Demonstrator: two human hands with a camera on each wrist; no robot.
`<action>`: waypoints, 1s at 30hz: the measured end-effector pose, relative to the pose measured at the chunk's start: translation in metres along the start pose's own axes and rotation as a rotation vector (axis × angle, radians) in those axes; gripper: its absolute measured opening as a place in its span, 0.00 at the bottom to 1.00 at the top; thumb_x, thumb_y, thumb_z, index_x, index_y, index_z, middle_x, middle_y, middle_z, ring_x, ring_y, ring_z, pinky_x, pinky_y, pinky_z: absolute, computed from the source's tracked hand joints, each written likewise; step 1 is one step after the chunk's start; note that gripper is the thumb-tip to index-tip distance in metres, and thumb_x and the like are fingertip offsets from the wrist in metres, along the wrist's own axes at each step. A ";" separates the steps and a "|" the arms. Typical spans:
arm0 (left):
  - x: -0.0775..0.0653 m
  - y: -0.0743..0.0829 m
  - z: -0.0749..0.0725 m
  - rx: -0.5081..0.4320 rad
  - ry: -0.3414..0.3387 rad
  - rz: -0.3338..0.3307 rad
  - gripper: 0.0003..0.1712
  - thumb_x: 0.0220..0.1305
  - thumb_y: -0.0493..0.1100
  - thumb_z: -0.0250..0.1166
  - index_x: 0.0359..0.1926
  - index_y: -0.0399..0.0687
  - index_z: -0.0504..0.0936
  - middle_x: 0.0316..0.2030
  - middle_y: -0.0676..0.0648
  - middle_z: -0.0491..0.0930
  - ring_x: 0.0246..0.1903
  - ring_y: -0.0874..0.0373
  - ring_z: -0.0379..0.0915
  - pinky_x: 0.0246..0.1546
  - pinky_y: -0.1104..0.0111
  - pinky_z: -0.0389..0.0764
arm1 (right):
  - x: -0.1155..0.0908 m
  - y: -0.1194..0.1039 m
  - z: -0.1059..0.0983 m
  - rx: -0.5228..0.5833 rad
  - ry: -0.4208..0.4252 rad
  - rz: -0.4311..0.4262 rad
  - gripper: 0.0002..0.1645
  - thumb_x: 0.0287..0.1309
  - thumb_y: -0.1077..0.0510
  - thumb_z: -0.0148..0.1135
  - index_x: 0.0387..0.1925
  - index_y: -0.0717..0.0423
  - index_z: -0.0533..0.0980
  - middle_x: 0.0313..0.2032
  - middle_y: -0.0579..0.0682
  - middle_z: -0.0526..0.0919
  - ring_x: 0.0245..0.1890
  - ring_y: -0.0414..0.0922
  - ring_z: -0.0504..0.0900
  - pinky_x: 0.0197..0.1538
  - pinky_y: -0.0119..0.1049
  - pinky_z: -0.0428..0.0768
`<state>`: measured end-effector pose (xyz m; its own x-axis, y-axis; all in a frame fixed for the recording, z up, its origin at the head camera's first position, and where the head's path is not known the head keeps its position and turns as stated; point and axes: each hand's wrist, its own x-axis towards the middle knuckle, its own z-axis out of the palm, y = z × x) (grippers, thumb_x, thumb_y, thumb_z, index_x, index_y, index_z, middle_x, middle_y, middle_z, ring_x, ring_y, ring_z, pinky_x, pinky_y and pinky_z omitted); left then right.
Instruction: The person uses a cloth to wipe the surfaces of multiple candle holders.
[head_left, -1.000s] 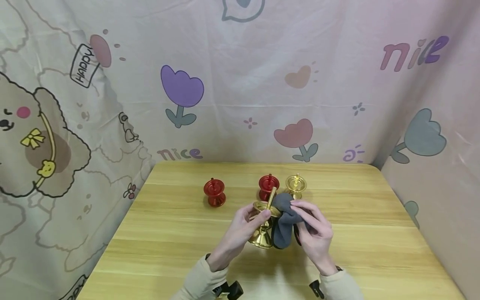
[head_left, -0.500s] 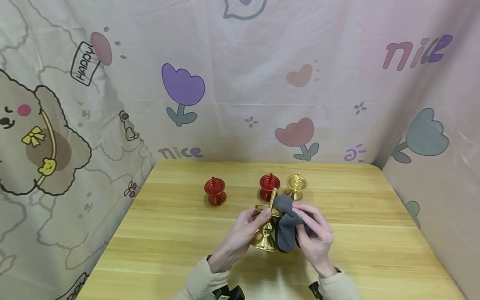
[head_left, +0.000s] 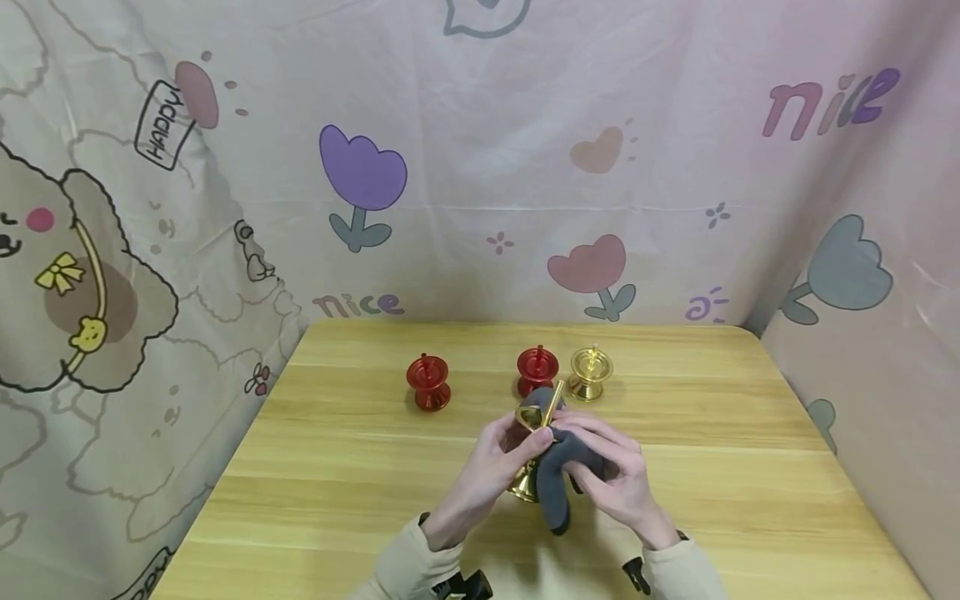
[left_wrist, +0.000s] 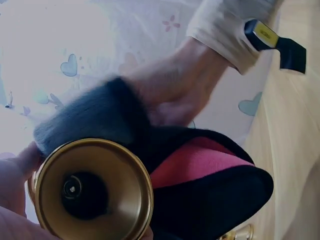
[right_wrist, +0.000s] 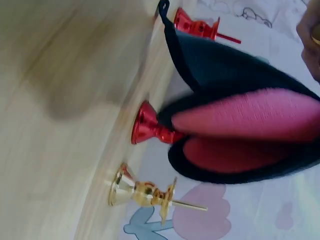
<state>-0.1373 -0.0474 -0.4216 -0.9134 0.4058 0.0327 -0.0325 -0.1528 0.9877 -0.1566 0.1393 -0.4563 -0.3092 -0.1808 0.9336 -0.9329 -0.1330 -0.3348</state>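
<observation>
My left hand (head_left: 486,473) grips a gold candle holder (head_left: 522,487) by its upper part, thumb near the dish, raised above the table. A slim gold spike slants up from the dish. In the left wrist view the candle holder's hollow round base (left_wrist: 131,200) faces the camera. My right hand (head_left: 622,479) holds a folded grey cloth (head_left: 553,492) against the candle holder's right side, wrapping part of the dish. The cloth's pink inner side (right_wrist: 250,117) shows in the right wrist view, with a dark edging. Part of the stem is hidden behind hand and cloth.
Beyond the hands, a red candle holder (head_left: 432,387) stands at the left of the wooden table (head_left: 337,483). Another red candle holder (head_left: 537,367) stands further right, beside a gold candle holder (head_left: 590,375). A printed cloth backdrop (head_left: 465,150) hangs behind the table.
My right hand has moved left, bringing the cloth closer around the candle holder's dish, with a fold now hanging lower. The spike leans more to the right. The standing candle holders have not moved.
</observation>
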 end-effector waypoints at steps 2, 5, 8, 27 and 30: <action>0.000 0.000 0.000 0.036 0.000 0.026 0.28 0.69 0.50 0.66 0.64 0.41 0.76 0.54 0.37 0.81 0.49 0.59 0.78 0.52 0.69 0.82 | 0.002 0.001 -0.001 -0.028 -0.005 -0.023 0.14 0.61 0.70 0.65 0.48 0.76 0.80 0.48 0.67 0.84 0.58 0.53 0.82 0.68 0.37 0.77; 0.000 0.002 0.000 0.139 0.016 0.071 0.30 0.67 0.52 0.68 0.65 0.45 0.76 0.54 0.38 0.81 0.48 0.58 0.80 0.50 0.70 0.82 | 0.008 0.002 0.000 -0.145 0.016 -0.076 0.10 0.63 0.69 0.63 0.42 0.74 0.83 0.42 0.66 0.84 0.53 0.54 0.81 0.66 0.38 0.77; -0.001 0.004 -0.002 0.229 0.000 0.128 0.31 0.69 0.49 0.66 0.69 0.47 0.72 0.57 0.39 0.79 0.51 0.56 0.80 0.53 0.70 0.82 | 0.013 0.003 -0.001 -0.273 0.050 -0.126 0.07 0.62 0.70 0.61 0.36 0.73 0.84 0.36 0.64 0.84 0.47 0.55 0.81 0.63 0.37 0.79; -0.014 -0.013 -0.017 0.378 -0.153 0.363 0.63 0.56 0.38 0.76 0.81 0.57 0.43 0.55 0.37 0.80 0.57 0.54 0.80 0.63 0.65 0.79 | 0.021 0.010 -0.020 -0.221 -0.004 -0.115 0.09 0.64 0.68 0.61 0.36 0.75 0.82 0.35 0.64 0.84 0.45 0.52 0.83 0.62 0.33 0.80; -0.014 -0.012 -0.020 0.207 -0.233 0.316 0.61 0.57 0.32 0.72 0.81 0.51 0.43 0.55 0.28 0.77 0.58 0.58 0.78 0.64 0.66 0.79 | 0.020 0.012 -0.021 -0.132 -0.011 -0.104 0.08 0.61 0.72 0.61 0.39 0.77 0.81 0.38 0.64 0.85 0.48 0.51 0.83 0.63 0.35 0.79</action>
<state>-0.1327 -0.0692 -0.4375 -0.7489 0.5641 0.3477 0.3369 -0.1276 0.9328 -0.1775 0.1546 -0.4384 -0.2079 -0.1834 0.9608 -0.9762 -0.0225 -0.2155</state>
